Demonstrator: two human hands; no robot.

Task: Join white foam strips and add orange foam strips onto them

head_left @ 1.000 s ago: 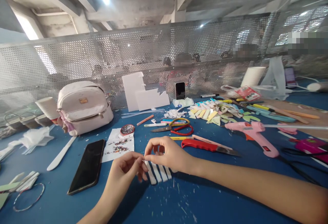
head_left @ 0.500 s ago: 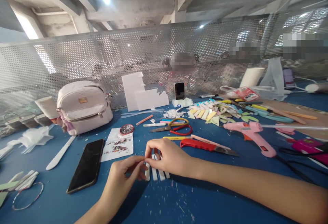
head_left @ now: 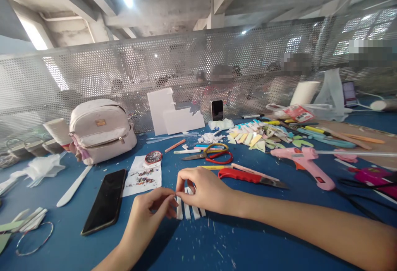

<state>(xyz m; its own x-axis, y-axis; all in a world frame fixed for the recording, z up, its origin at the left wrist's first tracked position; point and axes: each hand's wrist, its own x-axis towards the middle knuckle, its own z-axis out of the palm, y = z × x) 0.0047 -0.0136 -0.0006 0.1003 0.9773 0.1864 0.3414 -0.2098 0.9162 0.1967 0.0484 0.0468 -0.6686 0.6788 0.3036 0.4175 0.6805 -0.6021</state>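
Clock directions run from the point where the fingertips meet, 12 being straight ahead. At 9 to 10, grey cup-like containers (head_left: 23, 150) stand on the blue counter (head_left: 248, 240); what they hold is too unclear to tell. At 10, a stack of nested white paper cups (head_left: 56, 130) sits just beside a pale pink zipped backpack (head_left: 101, 134), whose contents are hidden. A flat black phone (head_left: 104, 201) lies at 9. Near 10, a white paper sheet (head_left: 130, 185) carries scattered multicoloured beads (head_left: 145, 172); on its far end, at 11, a round red-rimmed dish (head_left: 154, 157) holds many small glittery pieces.

The left hand (head_left: 153, 209) is half curled, thumb and forefinger drawn close at the tips. Narrow white strips (head_left: 186, 211) lie side by side on the counter at 4, partly under the right hand (head_left: 203, 190), which is arched, its thumb and forefinger meeting the left's fingertips. Whether either hand grips something tiny there, I cannot tell.

At 1 lies a soft white packet (head_left: 221, 125); at 2, a clear plastic bag with a red label (head_left: 299, 113) and more nested white cups (head_left: 305, 93).
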